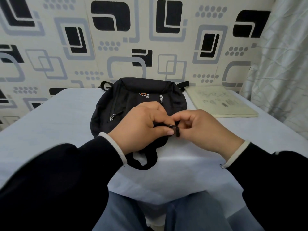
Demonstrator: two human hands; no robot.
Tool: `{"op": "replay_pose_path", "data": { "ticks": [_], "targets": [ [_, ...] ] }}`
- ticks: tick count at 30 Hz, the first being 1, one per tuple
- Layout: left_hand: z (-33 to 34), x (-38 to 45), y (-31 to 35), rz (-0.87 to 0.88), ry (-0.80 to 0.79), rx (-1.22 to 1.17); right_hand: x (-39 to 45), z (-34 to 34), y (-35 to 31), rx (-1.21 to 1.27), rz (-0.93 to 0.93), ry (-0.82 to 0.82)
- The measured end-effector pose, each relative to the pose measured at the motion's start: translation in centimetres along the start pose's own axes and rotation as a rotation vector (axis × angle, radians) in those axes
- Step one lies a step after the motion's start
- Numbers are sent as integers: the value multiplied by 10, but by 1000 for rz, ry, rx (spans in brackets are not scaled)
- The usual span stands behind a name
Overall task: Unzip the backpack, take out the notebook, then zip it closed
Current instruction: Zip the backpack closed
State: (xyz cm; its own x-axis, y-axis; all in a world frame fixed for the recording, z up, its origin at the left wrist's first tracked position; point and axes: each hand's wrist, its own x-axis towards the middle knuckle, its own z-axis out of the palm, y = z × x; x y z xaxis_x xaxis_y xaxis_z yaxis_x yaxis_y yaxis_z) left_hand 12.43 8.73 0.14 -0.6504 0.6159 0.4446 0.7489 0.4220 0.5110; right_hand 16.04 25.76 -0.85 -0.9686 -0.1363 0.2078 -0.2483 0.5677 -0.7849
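Soft, even, rather cool light; the tabletop point(50, 124) shows only faint shadows and no glare. Wide-angle distortion bends the wall point(66, 39) pattern at the edges. Focus is fair throughout, detail slightly soft.

Head view — forward, downward, close

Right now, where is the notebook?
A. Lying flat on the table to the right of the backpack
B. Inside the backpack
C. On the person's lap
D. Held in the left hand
A: the notebook lies flat on the table, to the right of the black backpack, while the fingers of the left hand and the right hand meet at a zipper pull on the backpack's near edge.
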Motion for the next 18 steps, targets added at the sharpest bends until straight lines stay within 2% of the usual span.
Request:
{"op": "replay_pose_path", "data": {
  "ticks": [6,18],
  "targets": [
    [-4,-4,-2,22,-50,28,3,0,1,-123,2,74],
    [-8,-8,-11,81,-33,81,8,-8,3,-172,86,163]
  ]
}}
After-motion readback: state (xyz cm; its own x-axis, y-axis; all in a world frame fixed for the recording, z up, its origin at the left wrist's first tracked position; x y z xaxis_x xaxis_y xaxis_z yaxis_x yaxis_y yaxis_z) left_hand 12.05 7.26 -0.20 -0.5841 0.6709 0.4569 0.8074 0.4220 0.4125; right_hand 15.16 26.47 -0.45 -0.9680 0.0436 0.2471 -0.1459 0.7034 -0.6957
